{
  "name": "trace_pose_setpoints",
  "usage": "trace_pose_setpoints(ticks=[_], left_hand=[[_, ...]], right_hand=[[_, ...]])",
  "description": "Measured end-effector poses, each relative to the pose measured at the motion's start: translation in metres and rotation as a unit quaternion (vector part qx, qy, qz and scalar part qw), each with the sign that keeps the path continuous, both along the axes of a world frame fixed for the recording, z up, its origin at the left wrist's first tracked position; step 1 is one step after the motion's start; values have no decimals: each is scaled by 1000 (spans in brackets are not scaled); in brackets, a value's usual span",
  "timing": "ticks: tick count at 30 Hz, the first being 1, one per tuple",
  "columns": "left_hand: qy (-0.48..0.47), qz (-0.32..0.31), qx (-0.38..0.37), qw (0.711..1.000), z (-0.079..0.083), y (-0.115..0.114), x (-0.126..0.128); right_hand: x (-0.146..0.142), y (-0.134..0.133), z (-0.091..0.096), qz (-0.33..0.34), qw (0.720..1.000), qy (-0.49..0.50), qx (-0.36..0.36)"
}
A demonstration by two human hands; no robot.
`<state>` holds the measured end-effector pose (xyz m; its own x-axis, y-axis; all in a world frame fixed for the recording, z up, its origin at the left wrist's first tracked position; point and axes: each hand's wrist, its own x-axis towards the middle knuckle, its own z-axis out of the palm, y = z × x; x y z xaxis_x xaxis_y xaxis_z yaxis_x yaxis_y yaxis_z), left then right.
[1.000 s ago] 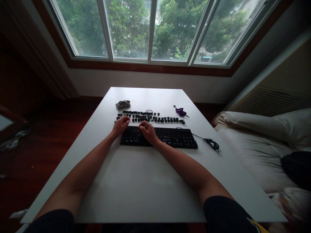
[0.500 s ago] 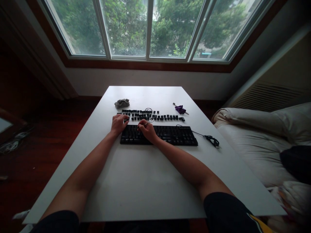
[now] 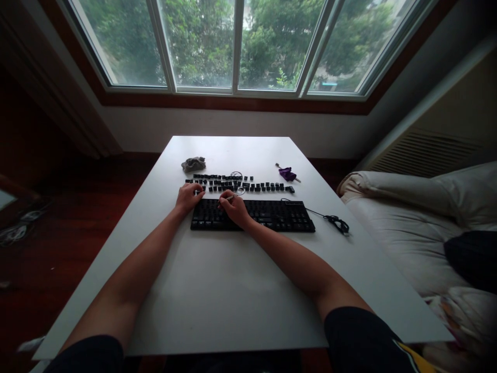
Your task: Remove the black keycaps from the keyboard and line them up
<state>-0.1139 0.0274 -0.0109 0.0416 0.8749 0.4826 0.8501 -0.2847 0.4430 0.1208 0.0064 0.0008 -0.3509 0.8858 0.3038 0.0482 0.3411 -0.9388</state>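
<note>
A black keyboard (image 3: 272, 215) lies across the middle of the white table (image 3: 217, 290). Behind it, several loose black keycaps (image 3: 248, 185) sit in rows. My left hand (image 3: 188, 198) rests at the keyboard's far left corner, fingers curled down by the nearest keycaps; whether it holds one is hidden. My right hand (image 3: 233, 208) lies on the keyboard's left part, closed around a thin wire keycap puller (image 3: 233, 196) whose loop points toward the keycap rows.
A crumpled grey cloth (image 3: 193, 164) lies at the back left, a purple tool (image 3: 288, 173) at the back right. The keyboard's cable (image 3: 336, 224) coils on the right. A white-covered sofa (image 3: 419, 228) stands beside the table, windows behind.
My left hand has drawn back slightly from the keycap row to the keyboard's corner. The view has shifted a little; my right hand stays with the puller.
</note>
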Motion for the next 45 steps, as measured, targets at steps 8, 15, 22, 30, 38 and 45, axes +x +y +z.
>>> trace_pose_setpoints(ticks=[8, 15, 22, 30, 38, 45], left_hand=[[6, 17, -13, 1000, -1, 2, 4], [6, 2, -10, 1000, -3, 2, 5], [56, 3, -27, 998, -1, 0, 6], [93, 0, -5, 996, -1, -1, 5], [79, -7, 5, 997, 2, -3, 6], [75, -31, 19, 997, 2, -4, 4]], right_hand=[[-1, 1, -1, 2, 1000, 3, 5], [0, -1, 2, 7, 1000, 2, 17], [0, 0, 1, 5, 1000, -10, 11], [-1, 0, 1, 8, 1000, -9, 5], [-1, 1, 0, 13, 1000, -1, 5], [-1, 1, -1, 10, 1000, -9, 0]])
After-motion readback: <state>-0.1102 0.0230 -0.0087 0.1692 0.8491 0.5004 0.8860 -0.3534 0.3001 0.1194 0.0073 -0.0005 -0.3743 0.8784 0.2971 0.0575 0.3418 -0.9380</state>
